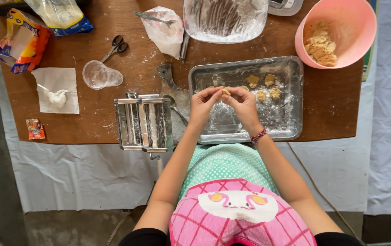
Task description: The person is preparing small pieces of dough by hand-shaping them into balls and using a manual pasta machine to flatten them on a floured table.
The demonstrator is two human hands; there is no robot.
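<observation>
My left hand (203, 104) and my right hand (243, 104) meet over a floured metal tray (291, 98). Both pinch one small piece of yellowish dough (225, 91) between their fingertips. Several small dough pieces (268, 87) lie on the tray just beyond the hands. A pink bowl (355, 27) with a lump of dough (320, 47) stands at the far right of the wooden table (332, 100). A red bracelet is on my right wrist.
A metal pasta machine (143, 120) is clamped at the table's near edge, left of the tray. Beyond it lie a plastic cup (99, 75), scissors (115, 48), a paper napkin (58, 91), snack bags (22, 41), a plastic bag (166, 32) and a floured clear dish (225, 20).
</observation>
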